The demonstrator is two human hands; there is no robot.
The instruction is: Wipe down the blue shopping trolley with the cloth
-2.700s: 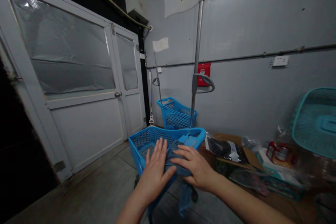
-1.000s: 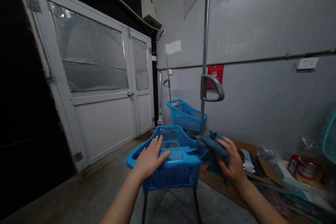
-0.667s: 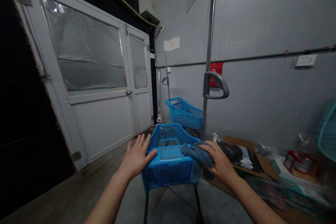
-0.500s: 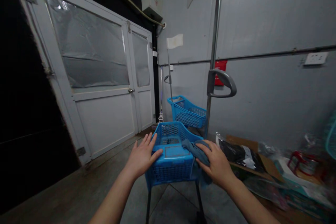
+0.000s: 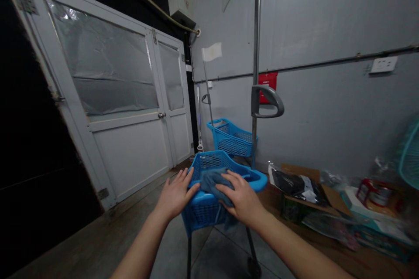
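Note:
A blue plastic basket cart (image 5: 209, 214) on thin black legs stands in front of me, with a tall metal pole and grey handle (image 5: 266, 100) at its far side. My left hand (image 5: 175, 194) lies flat against the basket's near left corner, fingers spread. My right hand (image 5: 240, 198) presses a crumpled blue cloth (image 5: 211, 182) onto the basket's near rim, fingers curled over it. Part of the cloth hangs down the basket's front.
A second blue basket cart (image 5: 231, 137) stands behind by the grey wall. White double doors (image 5: 131, 117) are to the left. On the floor at right lie a cardboard box with dark packets (image 5: 296, 183), a red-and-silver tin (image 5: 371, 192) and other clutter.
My right hand has slid the cloth leftward along the near rim, from the basket's right corner to its middle. The left hand has stayed at the left corner.

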